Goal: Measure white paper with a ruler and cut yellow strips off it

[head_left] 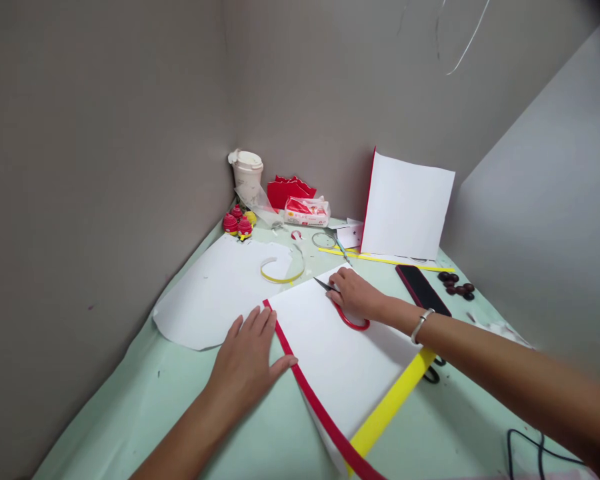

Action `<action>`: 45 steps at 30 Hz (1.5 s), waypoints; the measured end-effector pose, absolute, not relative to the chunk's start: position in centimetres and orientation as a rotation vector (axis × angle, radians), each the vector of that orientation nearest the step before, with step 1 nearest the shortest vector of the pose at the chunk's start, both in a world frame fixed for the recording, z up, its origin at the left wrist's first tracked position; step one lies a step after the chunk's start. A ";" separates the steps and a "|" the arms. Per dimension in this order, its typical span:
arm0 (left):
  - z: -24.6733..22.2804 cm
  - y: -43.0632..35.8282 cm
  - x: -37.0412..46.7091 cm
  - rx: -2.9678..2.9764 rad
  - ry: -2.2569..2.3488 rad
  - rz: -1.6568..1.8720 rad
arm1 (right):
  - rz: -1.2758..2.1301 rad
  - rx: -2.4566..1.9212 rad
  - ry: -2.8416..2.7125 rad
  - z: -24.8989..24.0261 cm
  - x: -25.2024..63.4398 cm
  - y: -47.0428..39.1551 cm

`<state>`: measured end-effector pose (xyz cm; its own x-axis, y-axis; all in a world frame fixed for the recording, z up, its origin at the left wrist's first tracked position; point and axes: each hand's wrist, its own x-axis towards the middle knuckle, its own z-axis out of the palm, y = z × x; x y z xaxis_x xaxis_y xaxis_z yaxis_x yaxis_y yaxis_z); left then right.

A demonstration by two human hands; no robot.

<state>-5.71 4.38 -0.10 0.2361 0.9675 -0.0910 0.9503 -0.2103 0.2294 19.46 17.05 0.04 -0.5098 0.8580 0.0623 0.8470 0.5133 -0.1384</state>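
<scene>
A white sheet [325,353] lies on the table in front of me, with a red strip [313,393] along its left edge and a yellow strip [393,402] along its near right edge. The red strip runs on past the sheet's near corner and out of view. My left hand [245,357] rests flat at the upper part of the red strip, its fingers stretched and its thumb on the strip. Over the sheet's far part, my right hand [355,293] is closed on red-handled scissors [354,325], whose dark blades point to the far left.
Behind lie a large white paper [210,287], a curled yellow strip [285,279], a lidded cup [248,175], a tissue pack [307,212] and a standing white board [407,207]. A phone [423,290], dark beads [456,287] and a black cord [525,437] are to the right.
</scene>
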 end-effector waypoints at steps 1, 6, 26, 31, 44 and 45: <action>-0.1 4.4 -5.7 2.267 1.804 0.093 | 0.097 -1.472 -2.621 -0.4 19.6 16.9; 0.0 4.3 -5.6 2.270 1.795 0.088 | 0.013 -1.403 -2.592 -1.6 21.3 15.1; -0.4 4.5 -5.9 2.297 1.805 0.116 | 0.384 -1.860 -2.420 -0.1 21.2 16.2; -0.5 4.6 -6.0 2.301 1.795 0.111 | 0.304 -2.038 -2.274 1.6 22.6 19.4; 0.1 4.5 -5.5 2.263 1.811 0.008 | 0.251 -2.414 -2.282 1.4 21.6 25.8; 0.1 4.4 -5.5 2.259 1.809 0.014 | 0.238 -2.413 -2.288 1.6 21.5 25.7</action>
<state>-5.54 4.45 0.07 0.2307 0.9621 -0.1456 0.9596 -0.2002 0.1975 21.54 25.66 1.55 0.0567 0.9707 -0.2333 0.9980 -0.0483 0.0415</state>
